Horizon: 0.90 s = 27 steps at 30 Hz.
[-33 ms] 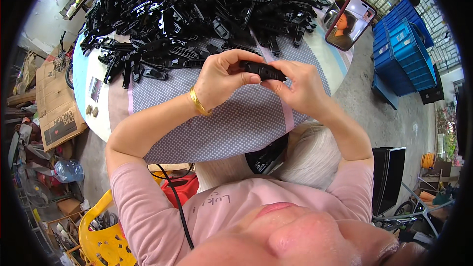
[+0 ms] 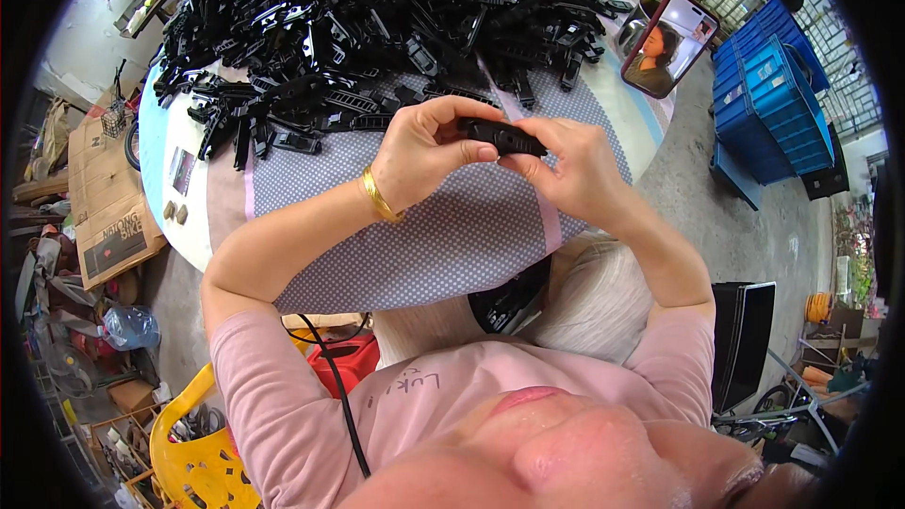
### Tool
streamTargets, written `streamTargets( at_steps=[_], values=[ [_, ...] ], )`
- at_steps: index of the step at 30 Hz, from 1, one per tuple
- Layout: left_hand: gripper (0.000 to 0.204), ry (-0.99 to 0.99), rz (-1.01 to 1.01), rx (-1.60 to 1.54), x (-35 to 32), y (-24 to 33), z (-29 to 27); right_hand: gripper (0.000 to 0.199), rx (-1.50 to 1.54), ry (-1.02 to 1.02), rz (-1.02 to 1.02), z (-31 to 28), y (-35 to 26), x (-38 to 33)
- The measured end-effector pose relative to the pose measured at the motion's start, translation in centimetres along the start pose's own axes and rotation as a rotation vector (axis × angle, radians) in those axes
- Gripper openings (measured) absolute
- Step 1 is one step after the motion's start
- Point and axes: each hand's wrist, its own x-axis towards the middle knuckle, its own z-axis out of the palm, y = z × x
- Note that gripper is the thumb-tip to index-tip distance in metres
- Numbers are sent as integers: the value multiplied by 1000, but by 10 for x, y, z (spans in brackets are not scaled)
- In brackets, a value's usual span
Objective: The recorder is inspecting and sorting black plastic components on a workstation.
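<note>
I have both hands on one black part [image 2: 504,137], held above the near table [image 2: 452,236]. Its long axis runs left to right; the left hand [image 2: 429,151] pinches its left end, the right hand [image 2: 566,165] its right end, equally near. It looks slim, ridged, matte. The pile [image 2: 377,19] lies far.

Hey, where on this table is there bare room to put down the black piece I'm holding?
The dotted cloth lies bare on the near side of the table, below the left hand and right hand holding the black part, down to the near edge. A smaller bare strip runs beside the phone. The far half is crowded with the pile of black parts.
</note>
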Motion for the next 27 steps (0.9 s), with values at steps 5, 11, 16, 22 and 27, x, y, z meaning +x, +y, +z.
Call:
streamTargets(
  at_steps=[5, 11, 16, 22, 27],
  values=[
    [38, -95, -58, -47, -2, -6, 6, 31, 83, -142, 182, -21, -9, -4],
    [41, -320, 143, 563, -18, -1, 18, 31, -2, -389, -41, -48, -15, -20],
    [40, -312, 226, 536, -21, 1, 23, 32, -98, -374, -67, -40, -19, -23],
    [39, -270, 433, 694, -22, -4, 19, 33, -69, -329, -41, -38, -28, -23],
    [43, -396, 493, 637, -20, 2, 16, 33, -35, -512, -80, -57, -29, -29]
  ],
)
